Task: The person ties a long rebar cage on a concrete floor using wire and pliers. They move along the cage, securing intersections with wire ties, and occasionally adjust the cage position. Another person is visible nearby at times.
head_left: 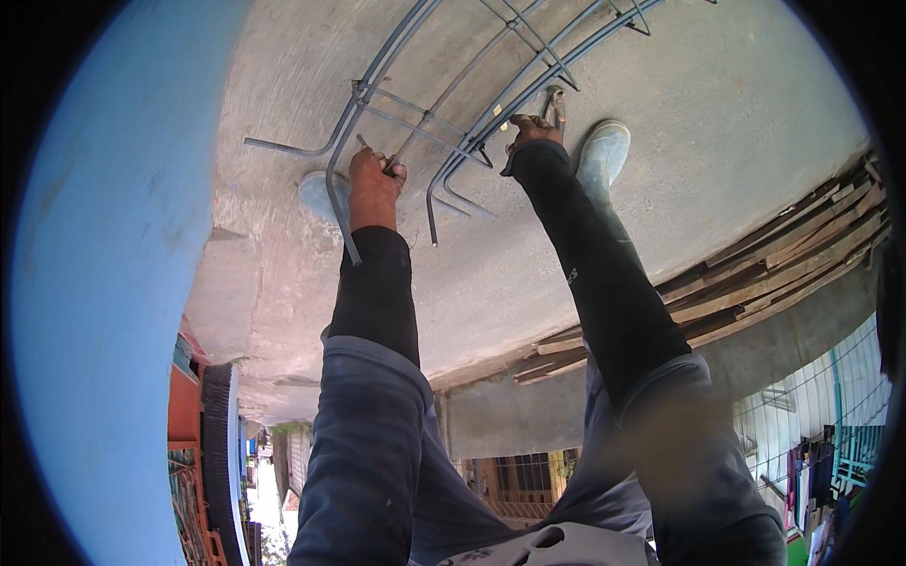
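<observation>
Bent grey steel rods (pixel 444 123) on rough concrete floor (pixel 717 123): gripped by left hand (pixel 374 179); pliers (pixel 555 102) held in right hand (pixel 532 130).

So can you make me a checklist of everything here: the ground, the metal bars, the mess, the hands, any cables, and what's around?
Surface: bare grey concrete slab, rough and stained.
Job's things: rebar, bent grey bars laid crossing on the slab; pliers at the rebar.
Clutter: planks stacked along the slab's edge.
Grippers: left hand gripped on a bar with a thin wire poking out; right hand closed on the pliers.
Cables: nothing seen.
Surroundings: boots on the slab, blue sky, buildings, wire fence with hanging clothes.
</observation>
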Motion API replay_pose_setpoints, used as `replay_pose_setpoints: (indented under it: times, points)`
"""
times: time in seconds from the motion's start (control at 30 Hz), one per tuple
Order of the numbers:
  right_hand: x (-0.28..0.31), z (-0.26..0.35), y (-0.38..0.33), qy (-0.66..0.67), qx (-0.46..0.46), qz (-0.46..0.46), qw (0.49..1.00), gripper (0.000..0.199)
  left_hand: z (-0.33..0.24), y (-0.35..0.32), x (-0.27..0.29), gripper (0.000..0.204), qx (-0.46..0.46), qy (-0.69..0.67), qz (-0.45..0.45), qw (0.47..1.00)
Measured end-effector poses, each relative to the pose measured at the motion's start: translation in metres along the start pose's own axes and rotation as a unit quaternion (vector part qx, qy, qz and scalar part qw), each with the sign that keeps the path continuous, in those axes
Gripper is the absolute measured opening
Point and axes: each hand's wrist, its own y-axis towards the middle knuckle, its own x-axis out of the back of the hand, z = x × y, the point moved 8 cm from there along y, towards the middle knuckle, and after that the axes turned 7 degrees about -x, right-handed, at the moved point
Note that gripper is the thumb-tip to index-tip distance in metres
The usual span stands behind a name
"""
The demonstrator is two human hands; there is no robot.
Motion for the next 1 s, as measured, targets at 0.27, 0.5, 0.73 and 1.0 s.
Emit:
replay_pose_setpoints:
  times: [0.27, 0.5, 0.73, 1.0]
  points:
    - [-0.016, 0.005, -0.04, -0.051, 0.019, 0.003, 0.999, 0.033, 0.004, -0.001, 0.002, 0.028, -0.038, -0.002, -0.008, 0.999]
    - [-0.025, 0.038, -0.057, -0.089, 0.064, 0.007, 0.994, 0.033, 0.007, -0.004, 0.0, 0.029, -0.048, -0.002, -0.015, 0.999]
    - [-0.018, 0.057, -0.05, -0.154, 0.053, -0.079, 0.984, 0.031, 0.016, 0.006, 0.004, 0.034, -0.035, 0.022, -0.012, 0.999]
    - [-0.002, 0.06, -0.012, -0.165, 0.059, -0.069, 0.982, 0.034, 0.016, 0.003, -0.003, 0.032, -0.048, 0.048, -0.021, 0.997]
